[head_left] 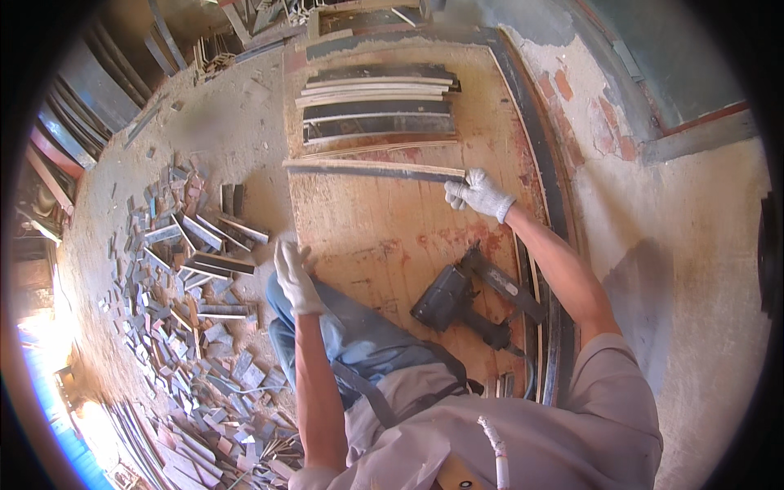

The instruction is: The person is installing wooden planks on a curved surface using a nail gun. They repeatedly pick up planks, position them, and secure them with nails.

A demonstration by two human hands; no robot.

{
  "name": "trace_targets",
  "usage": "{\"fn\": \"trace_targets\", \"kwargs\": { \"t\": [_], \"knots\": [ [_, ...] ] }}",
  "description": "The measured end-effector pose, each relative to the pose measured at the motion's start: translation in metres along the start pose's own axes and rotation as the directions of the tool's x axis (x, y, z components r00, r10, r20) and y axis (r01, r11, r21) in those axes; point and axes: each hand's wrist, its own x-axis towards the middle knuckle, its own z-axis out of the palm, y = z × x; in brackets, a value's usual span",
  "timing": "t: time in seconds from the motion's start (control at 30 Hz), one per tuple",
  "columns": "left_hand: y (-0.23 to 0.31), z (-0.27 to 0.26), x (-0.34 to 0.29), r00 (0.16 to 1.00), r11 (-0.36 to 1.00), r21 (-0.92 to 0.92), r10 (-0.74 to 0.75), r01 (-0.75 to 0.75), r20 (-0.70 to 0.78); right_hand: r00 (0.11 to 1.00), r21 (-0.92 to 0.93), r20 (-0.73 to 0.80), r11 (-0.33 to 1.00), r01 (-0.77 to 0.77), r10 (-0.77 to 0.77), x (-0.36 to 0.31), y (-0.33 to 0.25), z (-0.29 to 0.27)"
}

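Observation:
A long, narrow wood strip [376,170] with a dark face and a pale edge lies across the plywood board. Its right end is gripped by my right hand [480,196], in a white knit glove. My left hand [294,276], gloved too, is raised above my bent knee with the fingers stretched out and nothing in it. Just beyond the strip, a stack of similar dark and pale strips [377,104] rests on the board. A black nail gun [465,298] lies on the board to the right of my legs.
The plywood board [359,229] has dark strips along its far and right edges. Scattered wood offcuts [204,327] cover the floor at left. A plastered wall [694,245] with bare brick patches stands at right. Long panels [90,98] lean at the far left.

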Motion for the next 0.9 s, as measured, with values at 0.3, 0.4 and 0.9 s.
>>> {"fn": "trace_targets", "kwargs": {
  "t": [0.3,0.4,0.9],
  "knots": [
    [-0.029,-0.024,0.047,0.980,0.948,-0.247,-0.187,0.199,0.073,0.960,0.057,0.196,0.979,0.193,-0.201,-0.057,0.014,0.032],
    [-0.021,-0.020,0.030,0.989,0.983,-0.173,-0.037,0.061,0.140,0.954,0.081,0.263,0.988,0.131,-0.148,-0.064,0.023,0.018],
    [-0.040,-0.037,0.031,0.967,0.778,0.583,0.125,-0.234,0.221,0.930,-0.306,-0.130,0.906,0.293,-0.344,-0.031,0.068,0.036]
  ]
}}
